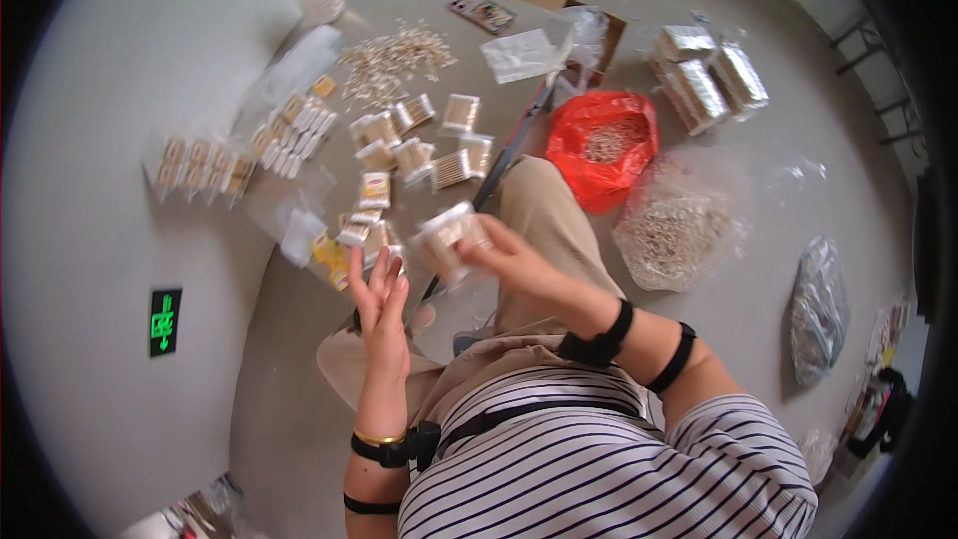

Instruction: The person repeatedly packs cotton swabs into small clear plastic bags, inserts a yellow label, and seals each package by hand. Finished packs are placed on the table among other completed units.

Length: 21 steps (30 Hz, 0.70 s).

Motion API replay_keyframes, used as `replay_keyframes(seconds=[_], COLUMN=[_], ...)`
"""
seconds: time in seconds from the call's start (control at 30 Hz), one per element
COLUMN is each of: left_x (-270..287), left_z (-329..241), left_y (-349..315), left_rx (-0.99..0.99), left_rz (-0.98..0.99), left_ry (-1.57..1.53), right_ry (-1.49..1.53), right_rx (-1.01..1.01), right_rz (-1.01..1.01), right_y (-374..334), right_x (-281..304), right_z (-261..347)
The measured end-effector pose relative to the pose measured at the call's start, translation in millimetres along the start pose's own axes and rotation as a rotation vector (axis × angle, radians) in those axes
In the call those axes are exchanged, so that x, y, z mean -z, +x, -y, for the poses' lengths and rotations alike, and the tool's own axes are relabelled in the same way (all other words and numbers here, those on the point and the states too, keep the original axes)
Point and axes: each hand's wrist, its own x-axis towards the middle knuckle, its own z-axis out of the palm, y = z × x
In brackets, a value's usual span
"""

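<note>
I observe a table (399, 0) beyond both hands; grouped packs (374, 190) lie just past the left hand (382, 314), spread wide, apparently empty. The right hand (514, 260) pinches one blurred swab pack (441, 240) at its fingertips; a slack pinch could drop it.

"Item one, left hand (382, 309)?"
"Held raised; fingers (359, 272) extended and parted; left forearm (384, 389) pointed nearly straight ahead."
"Item two, right hand (499, 258)?"
"Held near the left; fingers curled in a grip; right forearm (574, 301) slanted inward; outline blurred."
</note>
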Motion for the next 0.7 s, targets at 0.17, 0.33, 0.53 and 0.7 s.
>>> replay_keyframes(seconds=[0.17,0.33,0.53,0.7], left_x=[39,74,89,79], left_z=[24,47,68,57], left_y=[29,85,186,246], left_rx=[0.143,0.216,0.094,0.437], left_rz=[-0.146,-0.238,-0.244,-0.15], left_ry=[0.158,0.27,0.947,1.454], right_ry=[0.147,0.242,0.166,0.144], right_rx=[-0.113,-0.017,-0.038,-0.055], right_rz=[-0.32,-0.209,-0.175,-0.174], right_y=[-8,7,39,60], right_x=[63,95,83,66], right_z=[12,27,36,37])
